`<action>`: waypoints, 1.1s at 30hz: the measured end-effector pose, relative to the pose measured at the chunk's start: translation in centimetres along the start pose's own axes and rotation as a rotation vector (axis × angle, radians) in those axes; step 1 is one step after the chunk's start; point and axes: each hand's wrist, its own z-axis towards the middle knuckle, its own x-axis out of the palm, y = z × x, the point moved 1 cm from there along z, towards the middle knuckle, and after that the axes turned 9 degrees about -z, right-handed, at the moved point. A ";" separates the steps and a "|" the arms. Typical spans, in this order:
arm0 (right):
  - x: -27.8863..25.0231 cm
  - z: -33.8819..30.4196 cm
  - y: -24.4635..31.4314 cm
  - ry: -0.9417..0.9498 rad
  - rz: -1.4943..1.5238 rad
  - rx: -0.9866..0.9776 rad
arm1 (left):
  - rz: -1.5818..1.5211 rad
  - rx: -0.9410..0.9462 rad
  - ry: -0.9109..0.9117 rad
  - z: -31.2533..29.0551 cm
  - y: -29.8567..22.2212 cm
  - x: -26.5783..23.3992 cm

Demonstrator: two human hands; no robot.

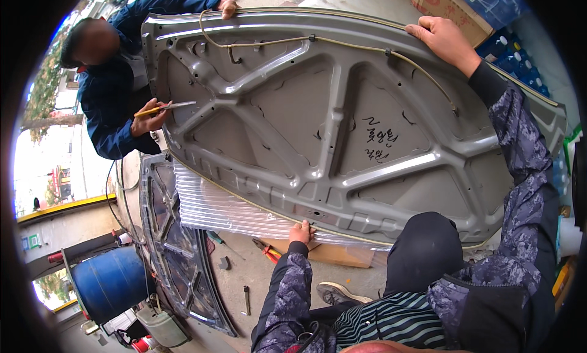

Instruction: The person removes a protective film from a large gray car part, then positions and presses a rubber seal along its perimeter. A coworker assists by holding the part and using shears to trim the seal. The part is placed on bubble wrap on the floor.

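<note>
A large grey car hood point(278, 117) lies with its ribbed underside up, raised off the floor. At its near edge my left hand point(301, 232) is closed around the rim, next to a small latch plate. My right hand point(445, 38) grips the far edge at the upper right, thumb over the rim. A thin beige hose point(269, 44) runs clipped along the far side of the hood. Across from me a co-worker point(113, 78) holds the far left edge with one hand. The co-worker's other hand has a yellow-handled tool point(150, 111) with a pointed metal blade.
A second, dark hood point(183, 249) leans at the left, beside a blue barrel point(110, 283). Under the grey hood lies clear ribbed wrapping point(214, 206). Red-handled pliers point(267, 250) and other tools lie on the floor. Cardboard box point(449, 14) and blue-capped bottles point(516, 59) stand upper right.
</note>
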 end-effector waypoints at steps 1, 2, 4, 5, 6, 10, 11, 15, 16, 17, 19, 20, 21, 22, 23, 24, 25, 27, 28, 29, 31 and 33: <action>-0.5 0.0 0.4 -0.006 0.006 -0.015 | 0.009 0.007 0.005 0.1 -0.2 0.2; -0.9 0.0 0.8 -0.027 0.020 -0.055 | 0.019 0.008 0.011 0.3 -0.5 0.2; -2.0 0.0 1.8 -0.055 0.034 -0.079 | 0.177 0.015 -0.005 0.4 -1.1 0.3; -2.7 0.0 2.3 -0.075 0.044 -0.104 | 0.177 0.020 0.019 0.5 -1.3 0.4; -3.4 0.1 2.8 -0.071 0.046 -0.090 | 0.188 0.011 0.024 0.5 -1.5 0.5; -6.7 -0.6 4.9 -0.054 0.049 -0.118 | 0.436 0.060 -0.001 1.4 -1.2 0.3; -7.3 -0.7 5.4 -0.057 0.071 -0.128 | 0.560 0.122 -0.022 1.7 -0.7 0.2; -8.8 -1.2 7.7 -0.043 0.098 -0.145 | 0.857 0.194 -0.037 3.2 2.2 1.0; -9.1 -1.2 8.0 -0.022 0.096 -0.149 | 0.449 0.135 -0.027 3.3 3.0 1.6; -9.6 -1.2 8.4 -0.033 0.078 -0.144 | 0.015 0.080 -0.036 3.1 3.7 2.0; -10.2 -1.1 9.1 -0.023 0.062 -0.130 | -0.820 -0.209 -0.213 2.3 4.7 3.5; -10.4 -1.0 9.6 -0.003 0.078 -0.123 | -0.868 -0.204 -0.198 1.6 4.4 3.6; -10.7 -1.1 9.8 0.009 0.099 -0.105 | -0.917 -0.244 -0.189 0.8 3.7 3.8; -10.8 -0.9 10.3 0.027 0.120 -0.091 | -0.969 -0.289 -0.182 0.0 2.7 3.7; -10.9 -0.9 10.5 0.027 0.116 -0.094 | -1.051 -0.331 -0.169 -0.7 1.2 3.6; -11.3 -0.9 10.8 0.025 0.111 -0.099 | -0.927 -0.367 -0.138 -1.7 -1.0 2.8; -11.3 -0.8 11.0 0.024 0.107 -0.103 | -0.671 -0.298 -0.103 -2.4 -3.5 1.3; -11.7 -0.9 11.3 0.008 0.079 -0.127 | -0.462 0.127 -0.118 -3.8 -10.1 -1.5; -12.1 -1.2 11.2 -0.017 0.043 -0.145 | -0.280 0.362 -0.151 -4.1 -14.4 -2.7; -12.3 -1.2 11.3 -0.001 -0.017 -0.104 | -0.343 0.572 -0.304 -4.6 -18.4 -3.1; -13.0 -1.3 11.5 -0.038 -0.004 -0.181 | -0.301 0.933 -0.389 -5.7 -27.0 -4.7; -13.7 -1.2 11.8 -0.034 -0.027 -0.207 | -0.345 1.188 -0.382 -6.6 -34.4 -5.0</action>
